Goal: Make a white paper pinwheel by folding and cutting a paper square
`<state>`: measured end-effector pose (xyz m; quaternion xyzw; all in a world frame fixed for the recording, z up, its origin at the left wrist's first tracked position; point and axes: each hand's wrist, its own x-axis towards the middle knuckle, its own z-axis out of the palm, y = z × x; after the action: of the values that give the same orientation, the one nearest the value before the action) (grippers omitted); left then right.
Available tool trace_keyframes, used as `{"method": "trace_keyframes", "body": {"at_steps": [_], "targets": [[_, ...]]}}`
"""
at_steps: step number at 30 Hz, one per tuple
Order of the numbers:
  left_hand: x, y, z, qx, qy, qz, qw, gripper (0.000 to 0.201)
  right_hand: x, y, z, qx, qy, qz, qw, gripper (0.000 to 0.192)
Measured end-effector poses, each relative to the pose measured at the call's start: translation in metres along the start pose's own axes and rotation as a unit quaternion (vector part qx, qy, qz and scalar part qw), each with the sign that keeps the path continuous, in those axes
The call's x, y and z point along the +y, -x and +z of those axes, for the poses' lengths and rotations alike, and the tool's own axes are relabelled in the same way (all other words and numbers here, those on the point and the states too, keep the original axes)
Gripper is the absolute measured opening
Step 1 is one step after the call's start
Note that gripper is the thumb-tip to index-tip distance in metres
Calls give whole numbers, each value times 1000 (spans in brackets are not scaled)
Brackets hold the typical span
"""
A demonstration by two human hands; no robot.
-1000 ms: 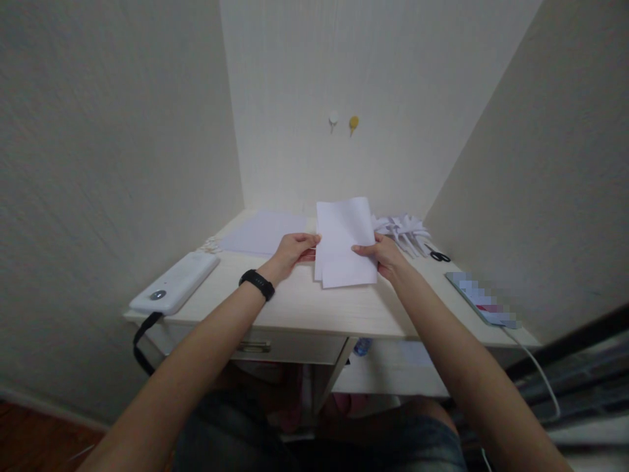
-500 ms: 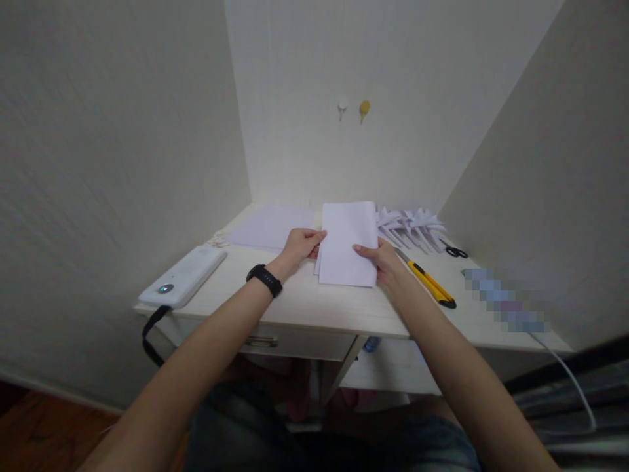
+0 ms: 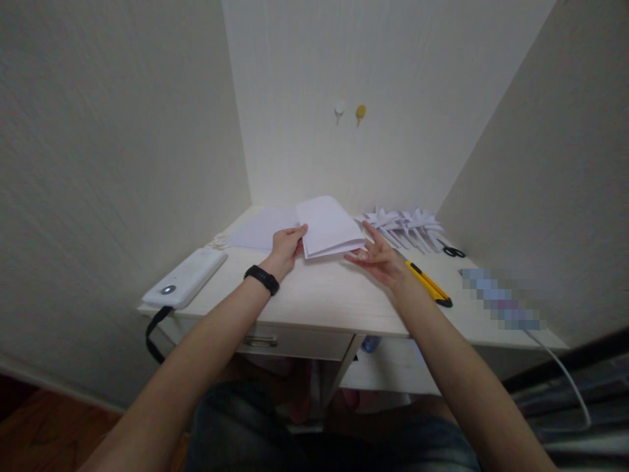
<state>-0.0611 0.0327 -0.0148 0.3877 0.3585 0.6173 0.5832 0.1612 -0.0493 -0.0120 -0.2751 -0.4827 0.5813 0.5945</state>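
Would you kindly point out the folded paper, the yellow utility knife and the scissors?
folded paper (image 3: 327, 226): head view, middle of its top sheet.
yellow utility knife (image 3: 426, 283): head view, middle of its handle.
scissors (image 3: 455, 251): head view, black handles.

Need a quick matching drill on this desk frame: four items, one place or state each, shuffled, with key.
Items:
1. folded paper
2. utility knife
3. scissors
4. power bank

Places or states:
A. at the desk's left front corner, strap hanging off the edge
B. held at its left edge by the left hand
C. far right, past the heap of paper shapes
D. flat on the desk just right of the open right hand

Pairs: 1-B, 2-D, 3-C, 4-A
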Motion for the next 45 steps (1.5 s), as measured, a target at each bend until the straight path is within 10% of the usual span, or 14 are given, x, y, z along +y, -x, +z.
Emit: {"method": "trace_keyframes", "body": {"at_steps": [3,10,18,27,45], "targets": [[-1,0,1,16,18,-6,1000,18,8,-2,6,14,17,2,1000,94],[-3,8,5,-53,-29,-27,998,18,33,-24,12,322,100,-54,940,61],[-7,11,7,-165,-91,-51,981,20,42,-29,-11,392,224,-160,878,27],[-3,15,9,-137,-89,-52,985,18,29,-20,-10,378,401,-227,803,30],[8,5,-2,-90,18,-38,995,16,27,1,14,184,377,-275,865,60]]}}
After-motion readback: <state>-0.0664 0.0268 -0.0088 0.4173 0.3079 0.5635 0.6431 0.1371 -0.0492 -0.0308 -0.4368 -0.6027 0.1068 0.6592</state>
